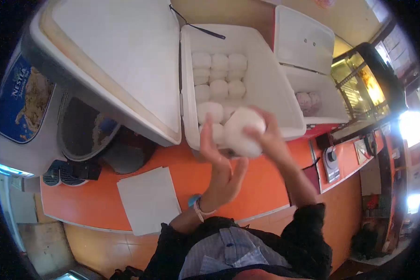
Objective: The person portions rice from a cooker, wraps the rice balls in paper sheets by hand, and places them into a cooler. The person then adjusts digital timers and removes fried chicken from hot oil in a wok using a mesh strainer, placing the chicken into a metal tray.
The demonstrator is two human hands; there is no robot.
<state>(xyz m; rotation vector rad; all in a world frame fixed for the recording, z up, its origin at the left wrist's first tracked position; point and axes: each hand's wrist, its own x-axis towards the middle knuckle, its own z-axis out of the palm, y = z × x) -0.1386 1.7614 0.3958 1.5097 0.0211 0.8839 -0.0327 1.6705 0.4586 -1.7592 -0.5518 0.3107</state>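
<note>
My right hand (264, 136) is wrapped over a large white rounded bundle (241, 126), smooth like a bun or wrapped dough; I cannot tell its exact kind. It is raised over the near end of an open white cooler box (284, 105). My left hand (220, 170), wearing a wristband, is just left of and below the bundle, its fingers stretched upward and thumb apart. Whether its fingertips touch the bundle or a white piece behind it cannot be made out. Inside the cooler, similar white rounded pieces (219, 87) sit in stacked rows along the left side.
The cooler's large lid (121, 60) leans open at left. Beyond stands a smaller open cooler (319, 86) with pinkish rounded pieces (308, 101). On the orange counter (261, 186) lie white paper sheets (149, 200) and a small scale (331, 161). A Nestea dispenser (21, 102) is at left.
</note>
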